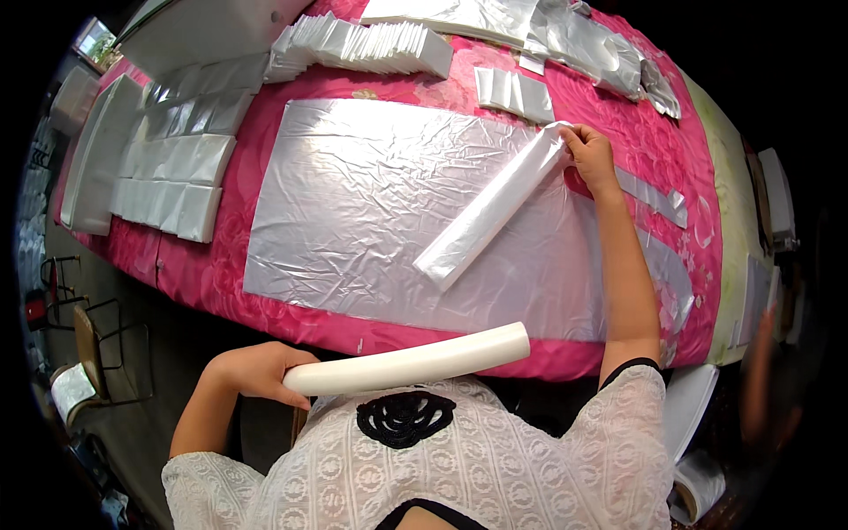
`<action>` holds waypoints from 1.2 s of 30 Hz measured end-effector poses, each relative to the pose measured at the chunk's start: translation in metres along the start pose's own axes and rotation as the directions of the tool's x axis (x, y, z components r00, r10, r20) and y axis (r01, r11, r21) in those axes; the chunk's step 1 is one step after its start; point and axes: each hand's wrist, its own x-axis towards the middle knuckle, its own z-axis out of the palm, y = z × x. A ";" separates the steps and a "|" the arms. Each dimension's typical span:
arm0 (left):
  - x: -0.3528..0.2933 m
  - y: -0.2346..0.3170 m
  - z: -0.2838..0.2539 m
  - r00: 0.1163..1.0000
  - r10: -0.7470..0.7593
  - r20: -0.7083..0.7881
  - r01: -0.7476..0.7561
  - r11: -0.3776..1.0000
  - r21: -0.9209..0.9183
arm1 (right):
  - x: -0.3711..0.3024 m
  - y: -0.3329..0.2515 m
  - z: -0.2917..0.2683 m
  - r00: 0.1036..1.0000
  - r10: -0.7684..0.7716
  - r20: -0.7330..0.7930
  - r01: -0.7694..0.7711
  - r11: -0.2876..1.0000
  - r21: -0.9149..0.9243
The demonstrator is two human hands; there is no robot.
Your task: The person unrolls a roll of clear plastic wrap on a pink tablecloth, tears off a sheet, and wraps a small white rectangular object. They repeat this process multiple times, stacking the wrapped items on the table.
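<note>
Near the table's front edge my left hand is closed round the left end of a white roll, held level in front of my body. Out to the right, my right hand pinches the upper end of a flat folded strip of shiny plastic film. That strip slants down to the left over a large crinkled sheet of translucent film, its lower end resting on the sheet. Beyond my right fingers lies a small group of folded plastic packets.
Rows of folded packets stand at the left beside a white box. A long row of packets and loose film lie along the far side. Film strips lie at right on the pink floral cloth. A chair stands left.
</note>
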 end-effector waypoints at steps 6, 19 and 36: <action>0.073 0.070 -0.035 0.828 0.444 -0.342 -0.014 0.627 0.779 | -0.018 -0.034 0.077 0.958 -0.052 0.282 0.082 0.992 -0.097; 0.130 0.034 0.017 0.720 0.693 0.044 -0.299 0.252 0.920 | -0.001 -0.035 0.092 0.945 0.104 0.310 -0.062 0.988 -0.143; 0.138 0.024 0.078 0.731 0.672 -0.119 -0.101 0.279 0.955 | -0.161 -0.071 0.102 0.724 -0.376 0.579 0.641 0.677 -0.361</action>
